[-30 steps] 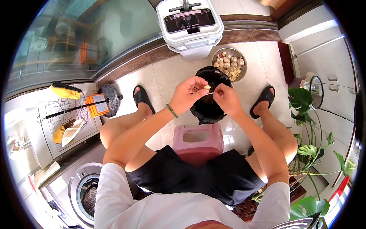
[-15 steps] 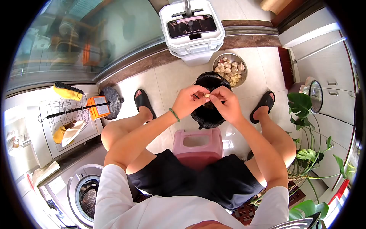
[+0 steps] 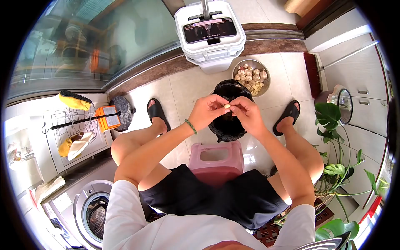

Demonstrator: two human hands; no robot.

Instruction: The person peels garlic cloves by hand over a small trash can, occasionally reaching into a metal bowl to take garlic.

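A small pale garlic clove (image 3: pixel 227 106) is pinched between the fingertips of both hands. My left hand (image 3: pixel 209 110), with a green bead bracelet at its wrist, grips it from the left. From the other side my right hand (image 3: pixel 246 111) closes on it with thumb and forefinger. Directly below is a bin lined with a black bag (image 3: pixel 228 132), partly hidden by the hands. Beyond it, a metal bowl (image 3: pixel 266 85) holds several whole garlic bulbs (image 3: pixel 248 73) and, at its near side, peeled cloves (image 3: pixel 255 88).
A pink plastic stool (image 3: pixel 233 158) stands between the legs. A white bucket (image 3: pixel 210 50) with a phone (image 3: pixel 209 30) on top is at the back. Leafy plants (image 3: pixel 329 114) and a broom (image 3: pixel 312 75) are on the right, a washing machine (image 3: pixel 77 208) at lower left.
Both hands stay over the bin with the fingertips shifting slightly around the clove. The clove shows a little more plainly now.
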